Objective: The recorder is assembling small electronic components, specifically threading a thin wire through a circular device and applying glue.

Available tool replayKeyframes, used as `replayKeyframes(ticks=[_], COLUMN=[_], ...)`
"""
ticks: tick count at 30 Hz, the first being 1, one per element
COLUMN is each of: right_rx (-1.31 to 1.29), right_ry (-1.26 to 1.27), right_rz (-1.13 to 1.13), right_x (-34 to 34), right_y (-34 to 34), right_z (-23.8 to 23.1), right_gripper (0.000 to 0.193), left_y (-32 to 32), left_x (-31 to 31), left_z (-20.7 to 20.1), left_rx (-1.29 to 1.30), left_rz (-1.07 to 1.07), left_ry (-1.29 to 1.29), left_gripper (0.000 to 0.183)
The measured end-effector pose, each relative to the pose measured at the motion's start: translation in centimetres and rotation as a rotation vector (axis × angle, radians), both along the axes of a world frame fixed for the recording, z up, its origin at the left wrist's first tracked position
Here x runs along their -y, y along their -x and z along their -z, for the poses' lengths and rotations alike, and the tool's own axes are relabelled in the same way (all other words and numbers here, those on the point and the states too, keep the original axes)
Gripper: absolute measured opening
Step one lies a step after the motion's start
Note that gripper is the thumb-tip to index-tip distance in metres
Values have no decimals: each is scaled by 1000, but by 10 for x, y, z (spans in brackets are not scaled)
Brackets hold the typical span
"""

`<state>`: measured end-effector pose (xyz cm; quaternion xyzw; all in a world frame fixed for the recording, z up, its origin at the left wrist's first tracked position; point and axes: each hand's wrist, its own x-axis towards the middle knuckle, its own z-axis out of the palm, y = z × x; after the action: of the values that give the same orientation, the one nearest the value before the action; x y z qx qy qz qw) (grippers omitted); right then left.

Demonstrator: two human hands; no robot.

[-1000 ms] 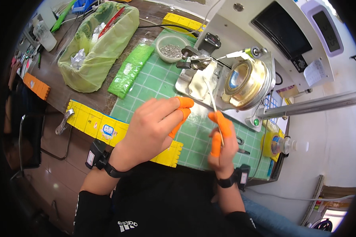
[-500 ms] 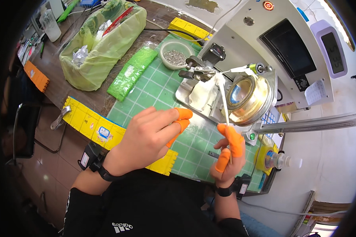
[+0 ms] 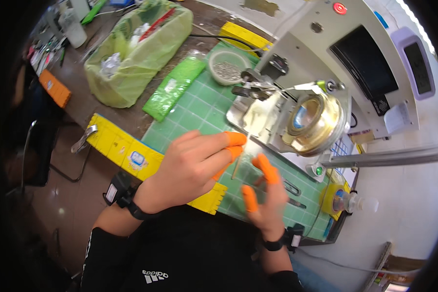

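My left hand (image 3: pixel 192 160), in orange finger cots, is closed in a pinch over the green cutting mat (image 3: pixel 207 112). What its fingertips hold is hidden. A thin pale stick (image 3: pixel 239 163) runs right beside those fingertips; I cannot tell whether they grip it or it lies on the mat. To the right, my right hand (image 3: pixel 267 202) is blurred, with thumb and index finger in orange cots spread apart and nothing seen between them. Beyond it lie a metal loop-shaped tool (image 3: pixel 292 187) and a dark slim tool (image 3: pixel 297 203).
Ahead stands a machine (image 3: pixel 311 48) with a screen, and a round brass-coloured wheel (image 3: pixel 321 126) beneath its wire-feed head. A bowl of small metal pieces (image 3: pixel 228 68), a green packet (image 3: pixel 175 87) and a bag-lined bin (image 3: pixel 131 82) are at left. Yellow strips (image 3: pixel 117 146) edge the table; a bottle (image 3: pixel 343 199) stands right.
The stick has left my right hand's grip and is now by my left fingertips. My right hand has opened and moved slightly left and down. The whole view has shifted a little.
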<state>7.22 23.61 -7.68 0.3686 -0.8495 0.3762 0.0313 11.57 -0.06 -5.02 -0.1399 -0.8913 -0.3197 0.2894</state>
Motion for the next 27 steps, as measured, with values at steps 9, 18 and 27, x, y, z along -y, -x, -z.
replayKeyframes(ticks=[9, 18, 27], right_rx=[-246, -44, -54], right_ry=[-367, 361, 485], right_rz=[496, 561, 595], right_x=[-142, -176, -209], right_y=[21, 25, 42], right_z=[13, 10, 55], right_gripper=[52, 49, 43], left_y=[-6, 40, 128], left_x=[-9, 22, 68], left_z=[3, -46, -37], left_rx=[-50, -187, -196], left_rz=[-13, 248, 242], left_ry=[38, -320, -145], left_gripper=[15, 8, 8])
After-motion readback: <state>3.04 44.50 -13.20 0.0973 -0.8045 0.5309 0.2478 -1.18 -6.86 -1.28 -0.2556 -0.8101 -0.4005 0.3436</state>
